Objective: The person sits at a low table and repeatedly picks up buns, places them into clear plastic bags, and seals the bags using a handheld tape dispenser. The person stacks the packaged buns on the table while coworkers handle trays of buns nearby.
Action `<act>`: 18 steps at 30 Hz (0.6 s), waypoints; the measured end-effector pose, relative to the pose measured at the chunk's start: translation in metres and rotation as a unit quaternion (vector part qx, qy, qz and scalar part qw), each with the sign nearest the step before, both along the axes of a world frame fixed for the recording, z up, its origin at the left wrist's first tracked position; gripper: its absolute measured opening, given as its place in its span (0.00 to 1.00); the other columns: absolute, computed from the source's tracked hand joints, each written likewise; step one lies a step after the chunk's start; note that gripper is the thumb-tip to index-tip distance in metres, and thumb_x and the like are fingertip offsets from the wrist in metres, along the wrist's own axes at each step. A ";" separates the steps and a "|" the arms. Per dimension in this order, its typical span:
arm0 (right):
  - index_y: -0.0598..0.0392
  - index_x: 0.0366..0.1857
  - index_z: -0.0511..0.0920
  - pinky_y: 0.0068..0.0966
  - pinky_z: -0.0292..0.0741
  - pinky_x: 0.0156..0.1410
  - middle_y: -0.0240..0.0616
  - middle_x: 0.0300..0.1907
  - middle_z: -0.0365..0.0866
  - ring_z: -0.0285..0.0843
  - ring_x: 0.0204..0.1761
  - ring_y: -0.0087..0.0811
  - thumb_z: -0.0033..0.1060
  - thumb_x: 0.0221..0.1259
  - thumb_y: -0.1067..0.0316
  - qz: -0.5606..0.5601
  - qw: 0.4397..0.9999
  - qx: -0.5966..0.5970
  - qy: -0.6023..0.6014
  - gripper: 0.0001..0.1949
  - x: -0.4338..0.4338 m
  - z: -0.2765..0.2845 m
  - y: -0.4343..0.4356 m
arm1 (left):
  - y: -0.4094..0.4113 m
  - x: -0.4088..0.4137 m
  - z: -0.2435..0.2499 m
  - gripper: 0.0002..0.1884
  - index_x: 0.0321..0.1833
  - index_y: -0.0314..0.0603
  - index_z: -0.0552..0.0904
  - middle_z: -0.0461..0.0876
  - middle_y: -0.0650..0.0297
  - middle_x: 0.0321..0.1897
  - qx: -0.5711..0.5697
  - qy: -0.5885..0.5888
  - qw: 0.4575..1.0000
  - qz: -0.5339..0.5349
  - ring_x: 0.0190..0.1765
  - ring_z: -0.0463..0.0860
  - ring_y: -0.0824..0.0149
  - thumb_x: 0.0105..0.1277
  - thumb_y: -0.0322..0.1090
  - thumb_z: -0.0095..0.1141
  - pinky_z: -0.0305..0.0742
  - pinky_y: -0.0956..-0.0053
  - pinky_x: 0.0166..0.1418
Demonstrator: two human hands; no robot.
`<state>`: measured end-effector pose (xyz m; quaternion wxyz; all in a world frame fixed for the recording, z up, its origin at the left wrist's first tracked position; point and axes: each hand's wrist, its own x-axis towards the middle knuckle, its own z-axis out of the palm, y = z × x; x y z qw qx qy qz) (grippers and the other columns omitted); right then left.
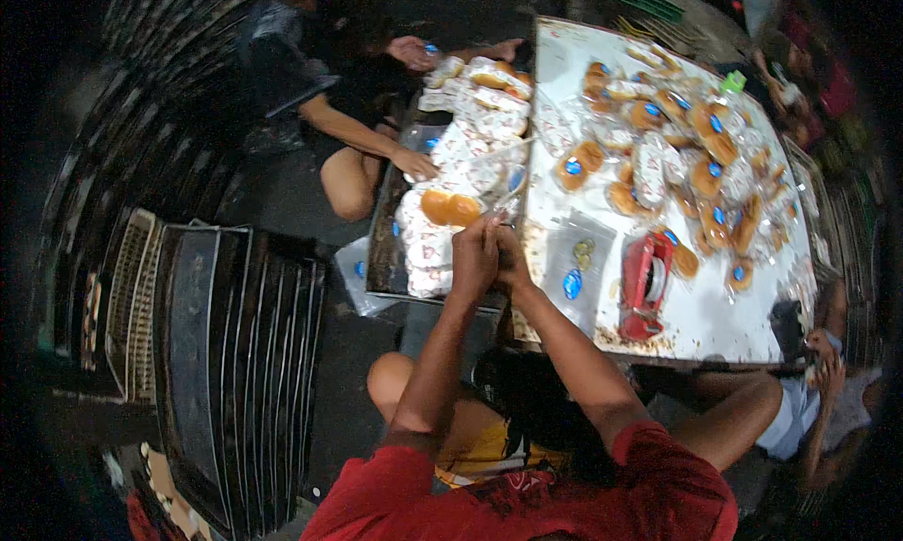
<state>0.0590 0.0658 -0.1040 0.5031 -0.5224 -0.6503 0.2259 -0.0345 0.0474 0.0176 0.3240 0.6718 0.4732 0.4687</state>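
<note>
My left hand (474,255) and my right hand (513,259) meet over the right side of a dark metal tray (384,259). Clear plastic (505,204) shows at my left fingertips, which pinch it. My right fingers are partly hidden behind the left hand, so their grip is unclear. Just left of the fingertips is a pair of joined brown bread rolls (449,208). Beneath and around it, the tray holds several breads in white printed wrappers (430,255). Flat clear plastic bags (575,273) with blue labels lie on the white table, right of my hands.
A red tape dispenser (645,287) stands on the white table (705,329), near several bagged rolls (712,160). Across the tray, a co-worker's hand (415,163) touches the wrapped breads. Stacked dark trays (240,371) stand at left. Another person's hands (825,357) are at right.
</note>
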 end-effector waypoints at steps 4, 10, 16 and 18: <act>0.51 0.60 0.70 0.43 0.76 0.53 0.53 0.50 0.78 0.78 0.52 0.52 0.55 0.60 0.63 0.044 0.971 0.107 -0.207 0.22 -0.072 0.026 0.005 | 0.008 -0.047 0.001 0.16 0.40 0.34 0.81 0.82 0.59 0.29 0.002 -0.094 0.983 0.157 0.32 0.81 0.65 0.74 0.41 0.45 0.76 0.69 0.40; 0.52 0.59 0.73 0.34 0.78 0.52 0.45 0.53 0.80 0.81 0.51 0.39 0.53 0.68 0.58 0.175 0.933 -0.181 0.255 0.19 -0.039 0.012 0.052 | 0.036 -0.062 -0.016 0.09 0.37 0.44 0.75 0.72 0.71 0.25 -0.184 -0.529 0.827 -0.046 0.25 0.71 0.76 0.74 0.40 0.48 0.70 0.79 0.31; 0.55 0.68 0.60 0.39 0.78 0.61 0.45 0.60 0.72 0.77 0.58 0.41 0.51 0.71 0.64 0.268 0.712 -0.299 0.575 0.24 0.024 0.037 -0.005 | 0.038 -0.061 -0.022 0.10 0.40 0.45 0.76 0.80 0.65 0.36 -0.195 -0.606 0.768 0.067 0.37 0.79 0.70 0.72 0.44 0.55 0.76 0.76 0.38; 0.54 0.68 0.60 0.39 0.70 0.68 0.46 0.62 0.71 0.72 0.63 0.43 0.51 0.70 0.65 0.229 0.771 -0.234 0.547 0.25 0.020 0.055 -0.030 | 0.031 -0.056 -0.031 0.08 0.45 0.48 0.78 0.80 0.68 0.44 -0.229 -0.590 0.766 0.113 0.48 0.81 0.68 0.70 0.41 0.59 0.77 0.74 0.45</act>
